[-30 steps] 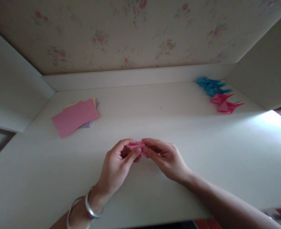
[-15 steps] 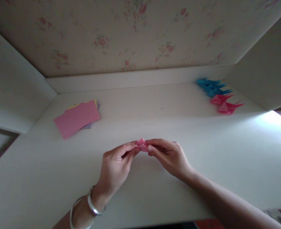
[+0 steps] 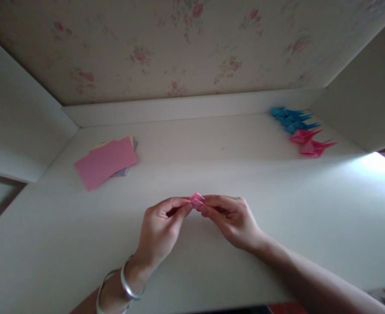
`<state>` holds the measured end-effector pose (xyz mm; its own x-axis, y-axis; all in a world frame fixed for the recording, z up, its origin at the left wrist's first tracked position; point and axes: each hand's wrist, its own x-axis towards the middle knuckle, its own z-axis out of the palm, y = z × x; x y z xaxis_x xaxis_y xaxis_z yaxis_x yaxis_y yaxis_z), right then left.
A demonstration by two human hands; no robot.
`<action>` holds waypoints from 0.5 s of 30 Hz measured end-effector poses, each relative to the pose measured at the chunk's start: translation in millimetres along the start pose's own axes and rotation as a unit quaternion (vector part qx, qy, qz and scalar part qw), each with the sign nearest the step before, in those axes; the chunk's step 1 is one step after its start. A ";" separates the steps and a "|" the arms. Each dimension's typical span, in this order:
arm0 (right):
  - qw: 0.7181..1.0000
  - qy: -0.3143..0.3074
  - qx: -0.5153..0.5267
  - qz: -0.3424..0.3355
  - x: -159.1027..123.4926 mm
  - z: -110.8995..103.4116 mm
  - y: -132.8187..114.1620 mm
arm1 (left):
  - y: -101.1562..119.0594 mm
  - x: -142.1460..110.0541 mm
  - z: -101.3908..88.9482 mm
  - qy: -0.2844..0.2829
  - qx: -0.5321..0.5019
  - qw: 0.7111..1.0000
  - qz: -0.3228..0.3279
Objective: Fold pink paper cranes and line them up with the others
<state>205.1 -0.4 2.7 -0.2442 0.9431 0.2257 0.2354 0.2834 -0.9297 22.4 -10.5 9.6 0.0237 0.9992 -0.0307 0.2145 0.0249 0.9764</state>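
Observation:
A small folded piece of pink origami paper is held between both hands above the white table. My left hand pinches its left side between thumb and fingers; two silver bangles circle that wrist. On the other side, my right hand grips the right edge, also with thumb and fingertips. The upper folds of the paper stand slightly apart, and the fingertips cover its ends.
Loose pink paper sheets lie at the left on yellow and purple ones. Toward the back right sit several blue origami figures and two pink origami figures. A low white ledge and a floral wall border the table.
The folded pink paper has tilted between my fingers, and its top folds look different. Both hands have shifted slightly toward me, still pinching it.

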 end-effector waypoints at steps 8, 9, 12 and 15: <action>0.990 0.011 0.098 0.101 -1.3 7.2 8.1 | -1.8 -0.6 0.4 0.005 -0.011 1.000 -0.025; 0.985 0.015 0.133 0.112 -1.3 8.1 8.5 | -2.1 -0.4 0.6 0.006 -0.012 1.000 -0.027; 0.967 0.023 0.212 0.142 -0.5 9.5 7.3 | -2.3 -0.8 1.7 0.006 -0.012 1.000 -0.028; 0.964 0.019 0.212 0.162 1.7 9.0 3.8 | -1.1 -2.9 2.8 0.005 -0.003 1.000 -0.014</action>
<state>197.2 0.7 -3.1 -0.1867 0.9779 -0.0935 -0.1133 -0.1160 -0.9868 24.8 -13.6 8.0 0.0073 0.9984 -0.0562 0.2084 0.0534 0.9766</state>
